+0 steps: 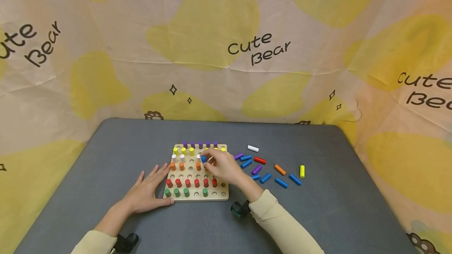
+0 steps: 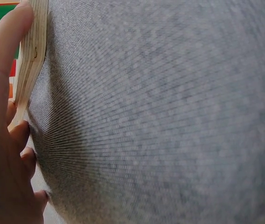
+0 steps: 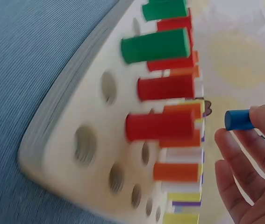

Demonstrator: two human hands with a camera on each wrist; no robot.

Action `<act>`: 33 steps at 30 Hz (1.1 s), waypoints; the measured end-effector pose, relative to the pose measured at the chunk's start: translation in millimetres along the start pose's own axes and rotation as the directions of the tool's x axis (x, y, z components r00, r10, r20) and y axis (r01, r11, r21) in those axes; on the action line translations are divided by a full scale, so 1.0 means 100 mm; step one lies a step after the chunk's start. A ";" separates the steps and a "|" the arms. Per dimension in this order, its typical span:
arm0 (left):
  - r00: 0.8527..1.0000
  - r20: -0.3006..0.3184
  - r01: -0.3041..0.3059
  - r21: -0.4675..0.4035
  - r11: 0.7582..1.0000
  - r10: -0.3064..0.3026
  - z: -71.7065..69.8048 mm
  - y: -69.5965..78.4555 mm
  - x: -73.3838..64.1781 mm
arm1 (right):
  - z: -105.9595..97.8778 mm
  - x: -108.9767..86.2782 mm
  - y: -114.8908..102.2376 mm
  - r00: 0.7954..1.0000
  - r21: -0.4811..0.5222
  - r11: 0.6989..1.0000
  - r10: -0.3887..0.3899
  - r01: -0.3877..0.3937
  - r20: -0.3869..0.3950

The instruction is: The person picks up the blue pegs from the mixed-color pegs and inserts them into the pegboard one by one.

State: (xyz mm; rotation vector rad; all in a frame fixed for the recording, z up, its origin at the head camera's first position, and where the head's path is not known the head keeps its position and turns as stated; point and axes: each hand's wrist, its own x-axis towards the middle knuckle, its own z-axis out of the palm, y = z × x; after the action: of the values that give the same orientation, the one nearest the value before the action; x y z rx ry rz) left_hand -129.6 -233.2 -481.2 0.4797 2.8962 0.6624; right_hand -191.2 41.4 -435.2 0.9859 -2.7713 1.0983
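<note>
A wooden pegboard (image 1: 192, 198) stands on the grey table, with purple, yellow, white, orange, red and green pegs upright in rows and some bare holes. My right hand (image 1: 226, 167) pinches a blue peg (image 3: 238, 120) between thumb and fingers. In the right wrist view that peg is held clear of the board, above the upright pegs. Along the board's left side rests my left hand (image 1: 143, 194), fingers spread, thumb at the near left corner. The left wrist view shows its thumb (image 2: 1, 51) against the board's side edge (image 2: 35, 42).
To the right of the board lie several loose blue pegs (image 1: 281, 182), along with purple (image 1: 256, 169), red (image 1: 260, 160), orange (image 1: 280, 169), yellow (image 1: 301, 171) and white (image 1: 252, 148) ones. A printed cloth (image 1: 219, 22) hangs behind the table's far edge.
</note>
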 end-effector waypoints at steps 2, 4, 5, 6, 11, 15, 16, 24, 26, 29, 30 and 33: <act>1.000 0.002 0.004 0.000 1.000 -0.004 -0.01 0.01 0.00 | 0.03 0.03 -0.02 1.000 0.017 1.000 0.001 -0.001 0.001; 1.000 0.001 0.006 0.003 1.000 -0.006 -0.01 0.02 0.00 | 0.04 0.06 -0.06 1.000 0.029 1.000 -0.001 0.001 0.002; 1.000 0.001 0.008 0.002 1.000 -0.008 -0.02 0.03 -0.01 | 0.05 0.07 -0.08 1.000 0.036 0.999 -0.001 0.001 0.006; 1.000 -0.003 0.007 0.000 1.000 -0.007 -0.03 0.03 -0.01 | 0.06 0.09 -0.10 1.000 0.043 0.999 -0.002 0.002 0.012; 1.000 -0.007 0.008 -0.004 1.000 -0.008 -0.03 0.02 -0.01 | 0.11 0.16 -0.18 0.999 0.046 0.999 0.002 -0.004 0.036; 1.000 -0.001 0.011 -0.003 1.000 -0.011 -0.01 0.00 0.00 | 0.18 0.21 -0.20 0.998 0.053 0.999 0.002 -0.005 0.056; 1.000 -0.001 0.010 -0.004 1.000 -0.010 -0.01 0.00 0.00 | 0.20 0.22 -0.21 0.998 0.062 0.998 0.001 -0.005 0.064; 1.000 -0.001 0.007 -0.005 1.000 -0.007 -0.01 0.01 -0.01 | 0.33 0.29 -0.25 0.996 0.061 0.998 -0.021 0.015 0.086; 1.000 -0.002 0.005 -0.009 1.000 -0.005 -0.01 0.01 -0.01 | 0.35 0.30 -0.27 0.996 0.062 0.998 -0.020 0.015 0.092; 1.000 0.000 0.001 -0.009 1.000 -0.001 -0.01 0.00 0.00 | 0.38 0.31 -0.30 0.994 0.069 0.998 -0.019 0.011 0.106; 1.000 0.000 -0.001 -0.010 1.000 0.001 -0.01 0.00 0.00 | 0.39 0.32 -0.31 0.994 0.069 0.998 -0.019 0.012 0.110; 1.000 -0.001 -0.005 -0.006 1.000 0.005 0.00 -0.02 0.01 | 0.41 0.34 -0.34 0.992 0.057 0.998 -0.016 0.009 0.122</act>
State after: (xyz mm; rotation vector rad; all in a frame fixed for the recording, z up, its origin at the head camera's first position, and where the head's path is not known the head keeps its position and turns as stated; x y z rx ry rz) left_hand -131.4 -234.6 -481.9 0.4862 2.8937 0.6723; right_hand -190.2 -22.0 -437.8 1.1113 -2.8385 1.1588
